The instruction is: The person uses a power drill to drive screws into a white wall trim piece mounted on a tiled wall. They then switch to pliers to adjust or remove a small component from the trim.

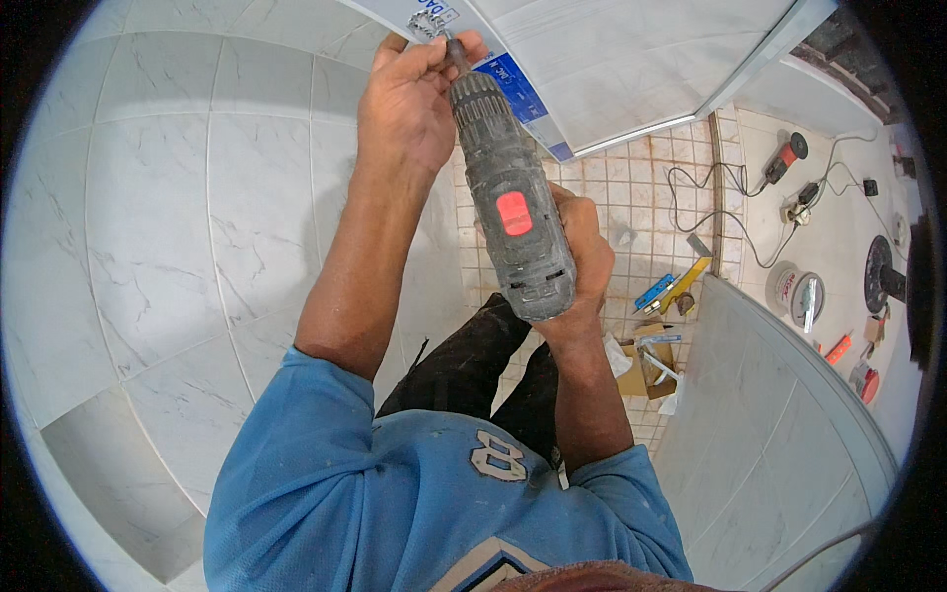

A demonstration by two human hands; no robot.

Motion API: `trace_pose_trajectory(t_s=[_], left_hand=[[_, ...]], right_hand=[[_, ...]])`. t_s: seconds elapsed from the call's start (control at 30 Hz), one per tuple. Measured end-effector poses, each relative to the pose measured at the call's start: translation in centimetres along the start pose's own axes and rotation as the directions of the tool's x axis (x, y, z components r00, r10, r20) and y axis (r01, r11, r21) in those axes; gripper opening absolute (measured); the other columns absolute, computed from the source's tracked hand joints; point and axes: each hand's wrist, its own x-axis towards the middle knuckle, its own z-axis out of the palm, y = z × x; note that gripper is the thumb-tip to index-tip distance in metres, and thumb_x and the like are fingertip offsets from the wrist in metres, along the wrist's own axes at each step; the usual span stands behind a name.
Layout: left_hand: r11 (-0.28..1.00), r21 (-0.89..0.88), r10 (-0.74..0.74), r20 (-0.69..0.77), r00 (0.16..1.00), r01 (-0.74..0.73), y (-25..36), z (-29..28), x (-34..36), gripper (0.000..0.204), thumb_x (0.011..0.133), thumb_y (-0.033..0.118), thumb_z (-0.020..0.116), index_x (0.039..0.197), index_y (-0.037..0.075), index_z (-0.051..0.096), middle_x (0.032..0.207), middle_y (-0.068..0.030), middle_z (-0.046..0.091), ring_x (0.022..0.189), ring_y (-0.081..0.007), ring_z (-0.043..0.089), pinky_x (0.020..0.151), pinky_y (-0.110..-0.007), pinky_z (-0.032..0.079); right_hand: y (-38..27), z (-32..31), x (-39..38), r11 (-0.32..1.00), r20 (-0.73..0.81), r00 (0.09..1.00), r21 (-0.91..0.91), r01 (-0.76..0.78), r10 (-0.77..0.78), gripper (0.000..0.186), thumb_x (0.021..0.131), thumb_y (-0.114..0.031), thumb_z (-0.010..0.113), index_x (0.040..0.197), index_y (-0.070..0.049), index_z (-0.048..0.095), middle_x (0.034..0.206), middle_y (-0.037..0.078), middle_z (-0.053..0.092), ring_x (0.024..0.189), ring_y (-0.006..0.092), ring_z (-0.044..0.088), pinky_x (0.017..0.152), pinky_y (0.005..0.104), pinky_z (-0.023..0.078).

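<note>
On the tiled floor (646, 181) sits a box (631, 381) of pale pieces (659, 338); right grip (588, 252) holds a drill (506, 178), left grip (409, 104) its bit (458, 55).

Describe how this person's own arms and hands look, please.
The left hand and right hand are bare, with no gloves or watch visible. The forearms are uncovered too, up to loose, plain blue sleeves ending around the elbows.

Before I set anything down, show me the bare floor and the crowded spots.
The small-tiled floor looks bare between the white panel's lower edge, the right hand and the black cable's loop. Crowded: around the cardboard box, yellow tool and blue pack, and beyond the brown strip, by the grinder and bucket.
</note>
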Motion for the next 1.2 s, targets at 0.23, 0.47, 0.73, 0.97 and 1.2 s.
trace_pose_trajectory(t_s=[0.23, 0.47, 0.73, 0.97, 1.2], left_hand=[[0.875, 0.458, 0.114, 0.115, 0.987, -0.154, 0.0, -2.3, 0.8, 0.055, 0.092, -0.003, 0.058, 0.144, 0.001, 0.04, 0.113, -0.0141, 0.068, 0.111, -0.0245, 0.065, 0.1, -0.043, 0.053], [0.885, 0.281, 0.287, 0.296, 0.911, -0.37, -1.4, -3.5, 2.8, 0.06, 0.091, -0.009, 0.06, 0.146, 0.004, 0.039, 0.131, -0.0131, 0.059, 0.122, -0.0219, 0.059, 0.102, -0.036, 0.052], [0.862, 0.323, 0.315, 0.264, 0.912, -0.391, -1.4, -3.1, 2.6, 0.057, 0.087, -0.011, 0.059, 0.139, 0.002, 0.041, 0.129, -0.0135, 0.058, 0.12, -0.0226, 0.06, 0.103, -0.037, 0.051], [0.867, 0.348, 0.29, 0.225, 0.93, -0.355, -1.6, -3.3, 2.4, 0.055, 0.087, -0.01, 0.06, 0.137, 0.002, 0.041, 0.126, -0.0141, 0.059, 0.116, -0.0221, 0.061, 0.099, -0.036, 0.054], [0.879, 0.253, 0.345, 0.248, 0.905, -0.404, -2.0, -3.3, 3.3, 0.054, 0.088, -0.01, 0.059, 0.138, 0.0, 0.041, 0.129, -0.0143, 0.059, 0.118, -0.0229, 0.061, 0.103, -0.037, 0.052]], right_hand=[[-1.2, 0.1, 2.2, 0.999, -0.034, 0.999, 0.047, -0.013, 0.014, 0.072, 0.085, -0.013, 0.088, 0.146, 0.002, 0.053, 0.128, 0.023, 0.069, 0.113, 0.0252, 0.072, 0.097, 0.0375, 0.058], [-1.8, 0.2, 3.0, 0.992, 0.15, 0.984, 0.067, -0.11, 0.099, 0.078, 0.09, -0.014, 0.079, 0.159, -0.006, 0.044, 0.147, 0.021, 0.061, 0.127, 0.0265, 0.068, 0.106, 0.0411, 0.054], [-3.0, 0.1, 3.1, 0.978, 0.169, 0.966, 0.044, -0.205, 0.195, 0.078, 0.088, -0.011, 0.079, 0.159, -0.007, 0.045, 0.141, 0.021, 0.066, 0.123, 0.025, 0.07, 0.104, 0.0402, 0.056], [-2.6, -0.2, 3.4, 0.98, 0.176, 0.964, -0.026, -0.196, 0.198, 0.085, 0.084, -0.013, 0.085, 0.159, -0.007, 0.045, 0.14, 0.018, 0.068, 0.116, 0.0243, 0.073, 0.1, 0.0384, 0.058], [-1.9, -0.4, 4.2, 0.991, 0.178, 0.975, -0.003, -0.134, 0.132, 0.082, 0.086, -0.013, 0.083, 0.158, -0.007, 0.046, 0.141, 0.018, 0.068, 0.116, 0.0251, 0.073, 0.099, 0.0372, 0.058]])
